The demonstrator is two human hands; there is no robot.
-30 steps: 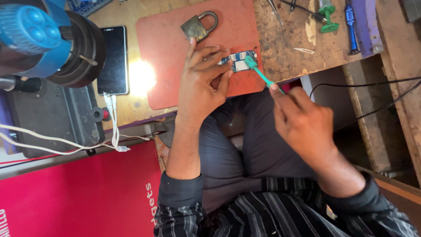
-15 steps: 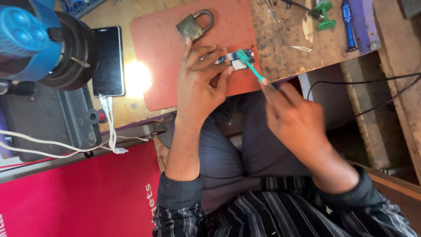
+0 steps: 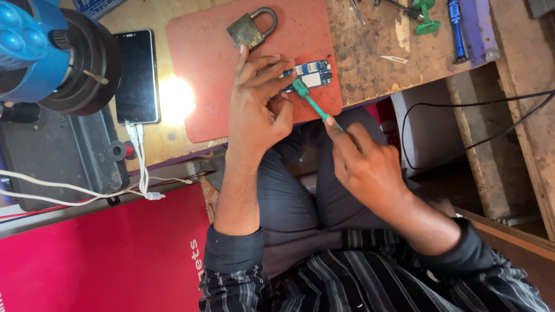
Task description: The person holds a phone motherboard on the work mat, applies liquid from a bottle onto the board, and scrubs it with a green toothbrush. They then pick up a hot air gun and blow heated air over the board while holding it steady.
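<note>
The small blue circuit board (image 3: 307, 74) with white and metal parts lies on the red rubber mat (image 3: 202, 69), near the mat's edge that faces the person, on the worn wooden workbench (image 3: 376, 52). The left hand (image 3: 257, 110) rests on the mat, and its fingers (image 3: 272, 72) are spread a little and press on the left end of the board. The right hand (image 3: 361, 162) pinches a thin green-handled tool (image 3: 315, 104) between thumb and fingers, and the tip of the tool touches the lower edge of the board.

A brass-coloured metal padlock (image 3: 250, 28) lies on the far part of the mat, just beside the left fingertips. A black smartphone (image 3: 136, 76) lies on the workbench beside the mat's left edge, with white cables (image 3: 139, 156) plugged in it. A green-handled screwdriver (image 3: 425, 16) and a blue one (image 3: 455, 29) lie near the far right corner of the workbench.
</note>
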